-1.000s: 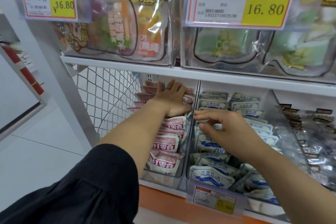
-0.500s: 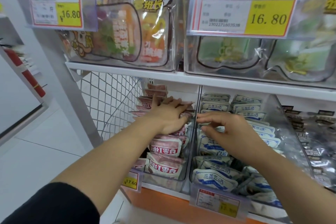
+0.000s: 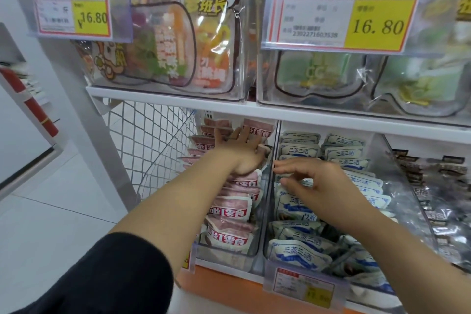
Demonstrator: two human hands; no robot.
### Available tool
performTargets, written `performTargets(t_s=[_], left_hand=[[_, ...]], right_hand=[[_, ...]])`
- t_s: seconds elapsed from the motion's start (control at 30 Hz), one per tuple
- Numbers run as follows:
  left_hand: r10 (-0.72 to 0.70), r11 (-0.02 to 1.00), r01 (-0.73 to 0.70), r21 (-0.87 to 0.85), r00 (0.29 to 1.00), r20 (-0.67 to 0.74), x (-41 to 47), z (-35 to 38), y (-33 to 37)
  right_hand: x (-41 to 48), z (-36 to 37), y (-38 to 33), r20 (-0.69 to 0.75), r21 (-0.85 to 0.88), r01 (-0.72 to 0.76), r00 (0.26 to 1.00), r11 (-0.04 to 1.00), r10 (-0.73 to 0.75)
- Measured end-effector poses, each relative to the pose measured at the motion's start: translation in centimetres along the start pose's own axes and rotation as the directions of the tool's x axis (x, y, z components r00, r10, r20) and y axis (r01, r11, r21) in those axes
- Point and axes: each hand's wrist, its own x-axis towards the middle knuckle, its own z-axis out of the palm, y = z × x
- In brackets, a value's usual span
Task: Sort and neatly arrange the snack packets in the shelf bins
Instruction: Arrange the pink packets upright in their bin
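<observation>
Where pink packets (image 3: 229,209) lie, left hand (image 3: 242,153) presses.

We got bright, even light; glare on clear bins (image 3: 246,41) above the left hand (image 3: 240,153); frame edges bowed and soft.

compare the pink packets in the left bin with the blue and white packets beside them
The pink packets carry red lettering; the blue-and-white packets carry blue. The pink packets stand in a fairly even file under the left hand; the blue-and-white packets lie jumbled near the front. Both are sealed pouches in clear bins.
</observation>
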Motion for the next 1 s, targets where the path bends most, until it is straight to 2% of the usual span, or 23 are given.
performTargets(t_s=[0.07, 0.13, 0.23, 0.37, 0.43, 0.53, 0.6, 0.73, 0.87, 1.0], left_hand=[[-0.020, 0.999, 0.021, 0.044, 1.000, -0.008, 1.1, -0.2, 0.2], [-0.017, 0.999, 0.020, 0.031, 0.995, -0.101, 1.8, 0.0, 0.4], [-0.028, 0.997, 0.002, -0.077, 0.943, -0.333, 1.3, 0.2, 0.1], [-0.039, 0.973, -0.054, -0.224, 0.920, -0.389, -2.1, -0.2, -1.2], [-0.023, 0.971, -0.055, -0.231, 0.946, -0.323, -5.3, -0.1, -1.9], [-0.024, 0.981, 0.019, -0.192, 0.999, -0.027, -10.0, 1.3, -2.4], [-0.007, 0.994, 0.012, -0.108, 0.999, 0.047, -11.3, 2.8, -1.8], [0.077, 0.995, -0.079, -0.060, 0.997, -0.020, -10.4, 3.9, -0.9], [0.124, 0.980, -0.132, -0.148, 0.990, -0.064, -10.9, 3.4, -2.3], [0.055, 0.965, -0.110, -0.239, 0.972, -0.227, -12.7, 4.4, -3.1]], right_hand=[[0.0, 0.0, 0.1, -0.002, -0.008, 0.010, 1.000, 1.000, -0.010], [0.0, -0.1, 0.2, -0.004, -0.026, 0.022, 1.000, 0.999, -0.022], [-0.1, -0.3, 0.2, 0.012, -0.037, 0.032, 0.999, 0.999, -0.031], [-0.3, -0.4, 0.2, 0.044, -0.053, 0.026, 0.999, 0.998, -0.024], [-0.4, -0.4, 0.1, 0.056, -0.059, 0.015, 0.998, 0.998, -0.012], [-0.5, -0.2, -0.1, 0.068, -0.090, 0.005, 0.998, 0.996, 0.001], [-0.5, -0.1, -0.3, 0.060, -0.110, 0.001, 0.998, 0.994, 0.006], [-0.4, 0.1, -0.9, 0.044, -0.156, -0.017, 0.999, 0.988, 0.024], [0.5, 0.2, -1.9, -0.006, -0.232, -0.022, 1.000, 0.973, 0.021], [4.0, 0.6, -3.4, 0.089, -0.476, 0.017, 0.996, 0.879, 0.029]])
